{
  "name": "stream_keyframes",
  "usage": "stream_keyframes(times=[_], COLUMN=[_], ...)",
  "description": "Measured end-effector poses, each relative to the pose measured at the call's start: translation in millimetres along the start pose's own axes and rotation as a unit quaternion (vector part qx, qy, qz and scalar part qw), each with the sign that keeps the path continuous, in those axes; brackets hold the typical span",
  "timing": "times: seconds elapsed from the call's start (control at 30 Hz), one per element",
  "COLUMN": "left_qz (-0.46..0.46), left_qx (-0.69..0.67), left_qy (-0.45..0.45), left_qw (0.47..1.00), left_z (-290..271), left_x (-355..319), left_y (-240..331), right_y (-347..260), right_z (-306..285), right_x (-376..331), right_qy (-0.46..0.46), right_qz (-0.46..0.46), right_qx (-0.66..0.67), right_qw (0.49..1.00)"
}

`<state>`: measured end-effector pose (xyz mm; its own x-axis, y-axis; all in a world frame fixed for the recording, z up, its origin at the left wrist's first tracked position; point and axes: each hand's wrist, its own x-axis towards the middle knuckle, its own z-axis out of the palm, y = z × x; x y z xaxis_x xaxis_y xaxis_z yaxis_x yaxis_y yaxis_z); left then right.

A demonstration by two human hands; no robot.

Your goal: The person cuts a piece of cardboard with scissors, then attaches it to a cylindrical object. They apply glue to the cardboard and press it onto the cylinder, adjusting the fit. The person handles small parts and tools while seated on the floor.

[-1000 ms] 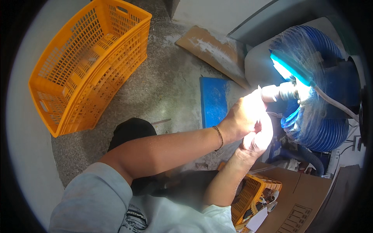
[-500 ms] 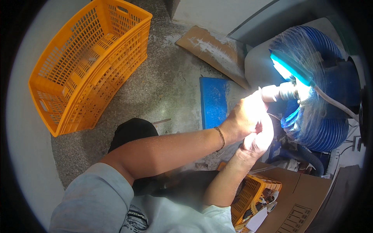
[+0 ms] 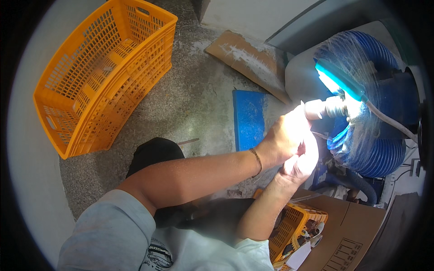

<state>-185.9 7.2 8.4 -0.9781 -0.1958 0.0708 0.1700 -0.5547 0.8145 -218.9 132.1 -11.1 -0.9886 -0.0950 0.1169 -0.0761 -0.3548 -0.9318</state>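
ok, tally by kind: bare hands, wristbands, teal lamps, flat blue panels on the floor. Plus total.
Left hand and right hand: 2
Wristband: 1
Teal lamp: 1
Flat blue panel: 1
Total: 5

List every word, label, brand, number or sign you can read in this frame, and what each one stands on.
None can be read with certainty.
Cardboard box, lower right: a dark printed grid with small marks inside, too small to read.
Light shirt, lower edge: a dark print, creased and too blurred to read.
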Motion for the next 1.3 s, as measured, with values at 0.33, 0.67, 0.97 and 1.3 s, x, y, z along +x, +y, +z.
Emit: stream_keyframes(times=[0.33,0.67,0.97,1.3], left_qz=[0.062,-0.115,0.003,-0.019], left_qx=[-0.014,-0.184,-0.047,-0.049], left_qy=[0.036,0.054,0.176,0.068], left_qw=[0.997,0.975,0.983,0.996], left_z=[7.0,-16.7,6.2,19.6], left_x=[10.0,27.5,21.5,15.5], left_y=[-26.9,-118.0,-114.7,-74.6], right_y=[6.5,54.3,39.5,35.1], right_z=[-6.3,-62.8,-29.4,-15.6], right_x=[7.8,14.5,-2.5,-10.8], right_qy=[0.042,0.084,0.074,0.082], right_qz=[0.005,0.098,0.241,0.234], right_qx=[-0.004,-0.092,0.0,-0.065], right_qw=[0.999,0.987,0.968,0.967])
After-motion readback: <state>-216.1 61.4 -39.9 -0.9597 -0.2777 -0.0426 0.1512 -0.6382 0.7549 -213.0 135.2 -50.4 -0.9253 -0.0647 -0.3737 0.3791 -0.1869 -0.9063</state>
